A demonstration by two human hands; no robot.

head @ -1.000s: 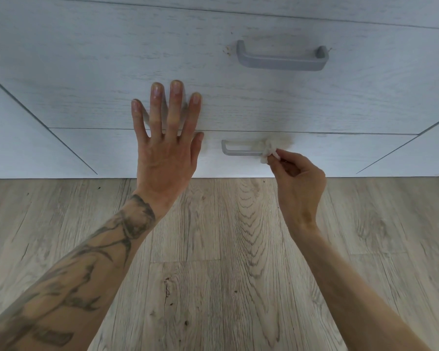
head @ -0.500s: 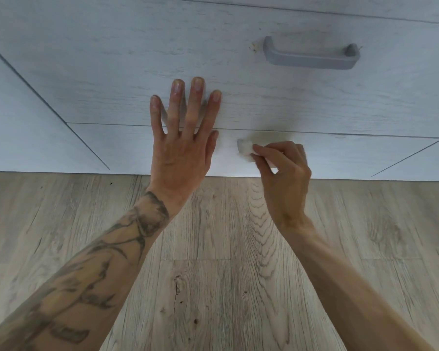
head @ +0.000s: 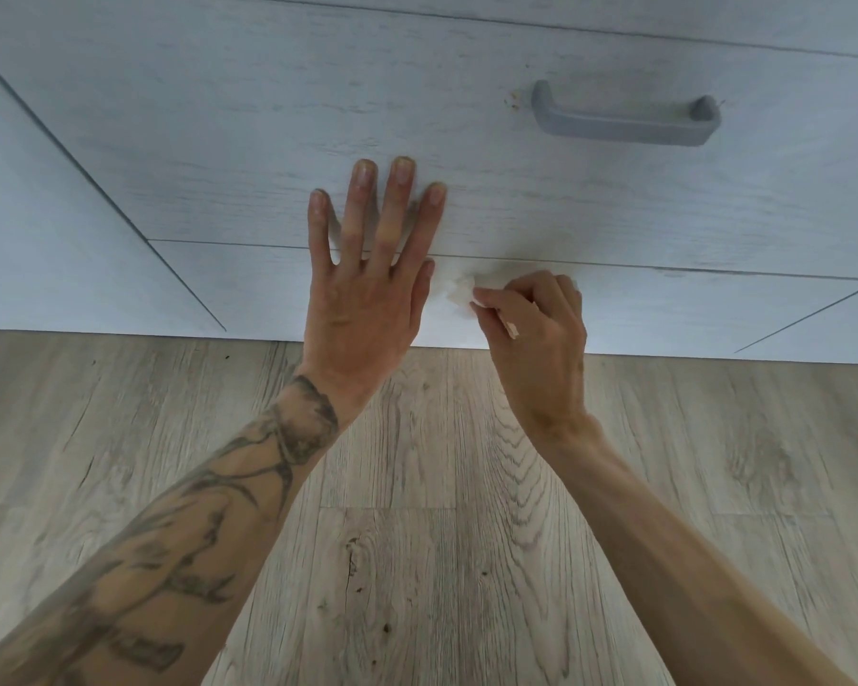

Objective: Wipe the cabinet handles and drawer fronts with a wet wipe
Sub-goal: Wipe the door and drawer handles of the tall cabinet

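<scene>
the left grip (head: 367, 309) is lying flat and open, fingers straight and spread, across the seam between the upper drawer front (head: 268, 141) and the lower drawer front (head: 664, 309), fingertips touching the upper one. the right grip (head: 536, 329) is curling closed around the wet wipe (head: 459, 292), pinching it between thumb and fingers. the wipe is showing as a small bunched wad pressing against the lower drawer front, just beside the left thumb. no handle is showing on that lower front; the right grip may be hiding it.

several things are looking likely to go wrong from here. the wad is so tightly bunched that only a small face is meeting the panel, so strokes are risking bare strips between them. a pinch that small is also risking a slip, letting the wipe drop to the floor (head: 417, 487) and pick up grit. the wipe is working right next to the left thumb, so a leftward stroke is heading for a bump. the bracing palm is covering a patch that would go unwiped and may be leaving prints. the upper handle (head: 625, 123), with brownish specks (head: 513, 101) beside its left end, is sitting well apart from the wipe and could get skipped.
</scene>
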